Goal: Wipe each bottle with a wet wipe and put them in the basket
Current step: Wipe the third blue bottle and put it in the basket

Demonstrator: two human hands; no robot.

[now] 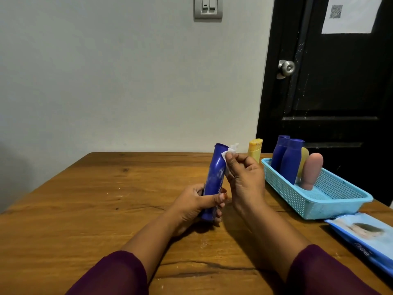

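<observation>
At the centre of the frame a blue bottle stands nearly upright, tilted slightly, its lower end wrapped in the left hand, whose grip is closed around it with the thumb across the front. The right hand presses a white wet wipe against the bottle's upper side near the top, the fingertips pinching the wipe onto the plastic. Both forearms come up from the bottom edge in dark purple sleeves. Behind the right hand a yellow bottle stands on the wooden surface. To the right of centre sits a light blue plastic basket, holding two blue bottles upright at its far end, a pale yellow bottle leaning behind them and a pink bottle beside that. At the lower right edge a blue pack of wet wipes lies flat, just beside the basket's near corner. A black door with a round metal knob fills the upper right, and a light switch is on the wall at top centre.
</observation>
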